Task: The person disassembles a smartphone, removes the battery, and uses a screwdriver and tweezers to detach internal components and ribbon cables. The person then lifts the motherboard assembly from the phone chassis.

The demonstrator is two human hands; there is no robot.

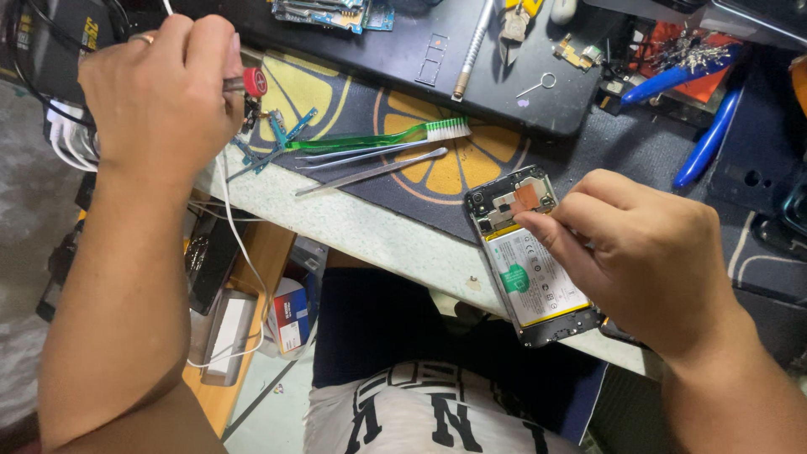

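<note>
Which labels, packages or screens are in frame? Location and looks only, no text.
Battery label: inside the opened phone under the right hand, rectangular, white with a green patch and yellow edge strips.
Small box: below the table edge by the left forearm, white with red and blue.
Yellow-and-black label: on a black box, top left, behind the left hand.
No lit screen shows.

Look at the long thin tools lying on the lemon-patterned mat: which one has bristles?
The green toothbrush: white bristles at its right end. The two metal tools just below it are bare and silver.
</note>
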